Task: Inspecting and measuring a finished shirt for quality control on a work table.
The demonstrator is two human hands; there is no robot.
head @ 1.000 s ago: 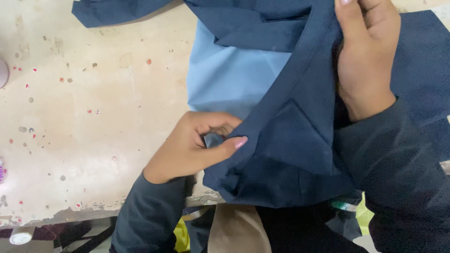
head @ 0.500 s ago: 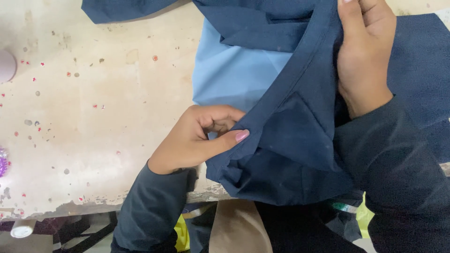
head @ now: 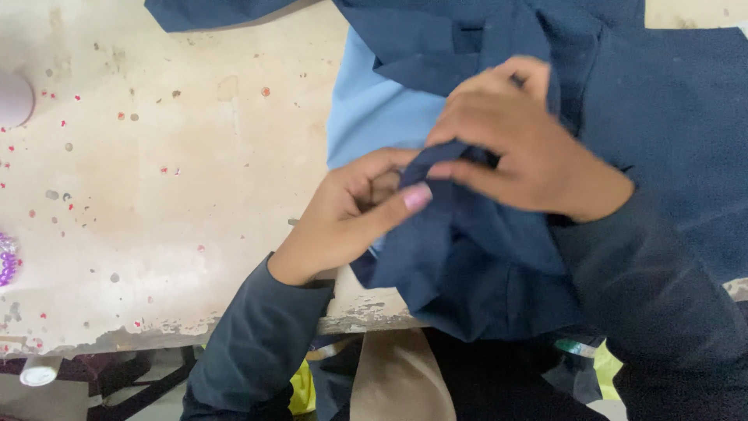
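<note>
Both hands pinch same navy cloth [head: 499, 265] fold: left hand [head: 351, 214] from below, right hand [head: 522, 148] from above. Cloth bunched over table [head: 156, 195] edge, covering light-blue piece [head: 374, 117]. Step: gathering fold.

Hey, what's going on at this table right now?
A person in dark long sleeves is working a dark navy fabric piece at the edge of a worn, speckled cream table. The left hand pinches a fold of it, thumb on top, while the right hand grips the same fold from above. A light blue fabric panel lies flat underneath.
</note>
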